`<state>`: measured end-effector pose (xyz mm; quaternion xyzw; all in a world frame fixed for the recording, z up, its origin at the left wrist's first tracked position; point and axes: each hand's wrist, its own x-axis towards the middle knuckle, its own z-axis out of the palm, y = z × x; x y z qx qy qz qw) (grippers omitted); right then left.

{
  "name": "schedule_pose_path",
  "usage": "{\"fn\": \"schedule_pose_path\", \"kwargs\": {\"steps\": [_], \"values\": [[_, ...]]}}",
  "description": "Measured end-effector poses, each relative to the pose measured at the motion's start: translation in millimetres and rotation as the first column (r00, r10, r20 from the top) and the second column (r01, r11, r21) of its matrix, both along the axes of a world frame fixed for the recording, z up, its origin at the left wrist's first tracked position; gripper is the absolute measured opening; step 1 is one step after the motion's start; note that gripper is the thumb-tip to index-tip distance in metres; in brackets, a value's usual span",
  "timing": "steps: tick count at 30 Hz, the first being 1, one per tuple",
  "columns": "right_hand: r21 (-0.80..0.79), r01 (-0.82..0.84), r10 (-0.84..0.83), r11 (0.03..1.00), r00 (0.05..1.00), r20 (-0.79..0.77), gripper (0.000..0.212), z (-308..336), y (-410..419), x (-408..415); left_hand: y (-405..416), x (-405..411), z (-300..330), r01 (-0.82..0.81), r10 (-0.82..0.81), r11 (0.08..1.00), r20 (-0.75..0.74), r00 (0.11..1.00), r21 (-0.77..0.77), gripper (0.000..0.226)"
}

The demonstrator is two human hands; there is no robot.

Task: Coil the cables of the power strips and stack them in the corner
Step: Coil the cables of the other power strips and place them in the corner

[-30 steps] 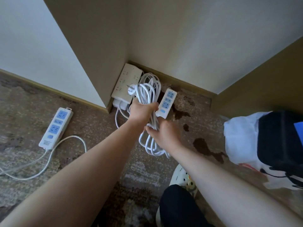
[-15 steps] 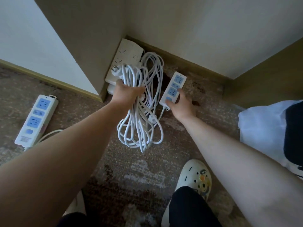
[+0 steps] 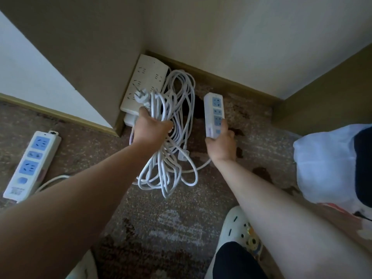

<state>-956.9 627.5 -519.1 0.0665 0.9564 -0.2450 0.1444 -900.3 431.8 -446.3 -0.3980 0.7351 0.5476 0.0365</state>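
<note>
— In the left hand, what do the fingers grip?
— The coiled white cable, plug topmost, loops hanging.
— And the right hand?
— Curled round the blue-socketed power strip, right of the coil. Far left, a beige strip fills the corner; another strip lies near left on carpet.
</note>
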Motion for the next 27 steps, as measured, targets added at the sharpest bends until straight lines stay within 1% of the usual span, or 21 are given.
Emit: {"fn": "schedule_pose_path", "kwargs": {"steps": [3, 5, 7, 9, 11, 14, 15, 17, 20, 22, 23, 24, 27], "values": [[0.027, 0.015, -0.014, 1.000, 0.999, -0.031, 0.071, 1.5, 12.5, -10.9, 8.9, -36.9, 6.2, 0.128, -0.129, 0.990, -0.021, 0.991, -0.059, 0.055], [0.056, 0.029, -0.027, 0.998, 0.999, -0.033, 0.067, 4.1, 16.2, -25.7, 15.7, -71.6, 10.3, 0.208, -0.214, 0.972, -0.042, 0.976, -0.109, 0.060], [0.080, 0.016, -0.016, 0.997, 1.000, -0.013, 0.062, 5.0, 19.9, -39.5, 21.6, -105.2, 11.8, 0.290, -0.301, 0.942, -0.048, 0.952, -0.169, 0.060], [0.094, -0.041, 0.037, 0.995, 0.998, 0.047, 0.055, 4.0, 23.6, -48.4, 25.0, -128.4, 7.8, 0.341, -0.349, 0.911, 0.006, 0.937, -0.230, 0.057], [0.085, -0.104, 0.095, 0.991, 0.990, 0.103, 0.051, 1.3, 25.7, -49.9, 24.2, -137.9, -2.2, 0.356, -0.355, 0.890, 0.058, 0.933, -0.286, 0.065], [0.089, -0.188, 0.178, 0.978, 0.978, 0.113, 0.054, -2.7, 29.6, -44.4, 18.6, -129.8, -22.9, 0.353, -0.342, 0.855, 0.098, 0.935, -0.380, 0.091], [0.096, -0.211, 0.201, 0.973, 0.974, 0.102, 0.055, -3.9, 31.5, -41.1, 16.1, -124.4, -28.5, 0.373, -0.355, 0.826, 0.126, 0.927, -0.422, 0.097], [0.086, -0.227, 0.219, 0.970, 0.971, 0.096, 0.058, -7.6, 33.9, -33.4, 11.9, -112.2, -35.5, 0.449, -0.403, 0.732, 0.205, 0.892, -0.512, 0.102], [0.072, -0.231, 0.222, 0.970, 0.968, 0.115, 0.060, -11.0, 30.9, -23.3, 13.8, -88.0, -36.7, 0.528, -0.450, 0.630, 0.288, 0.846, -0.569, 0.106], [0.077, -0.221, 0.209, 0.972, 0.969, 0.132, 0.059, -10.4, 28.0, -22.1, 21.5, -66.3, -36.5, 0.560, -0.462, 0.524, 0.337, 0.820, -0.642, 0.110], [0.083, -0.217, 0.204, 0.973, 0.968, 0.148, 0.059, -9.6, 27.3, -22.0, 26.5, -53.1, -37.3, 0.586, -0.480, 0.476, 0.365, 0.798, -0.656, 0.113], [0.079, -0.219, 0.203, 0.973, 0.965, 0.165, 0.059, -8.8, 27.1, -21.7, 31.1, -39.8, -38.7, 0.617, -0.505, 0.446, 0.388, 0.771, -0.648, 0.118], [0.015, -0.240, 0.232, 0.971, 0.952, 0.198, 0.064, -6.1, 28.8, -18.5, 38.9, -15.6, -48.5, 0.687, -0.544, 0.396, 0.448, 0.710, -0.609, 0.128]]}}
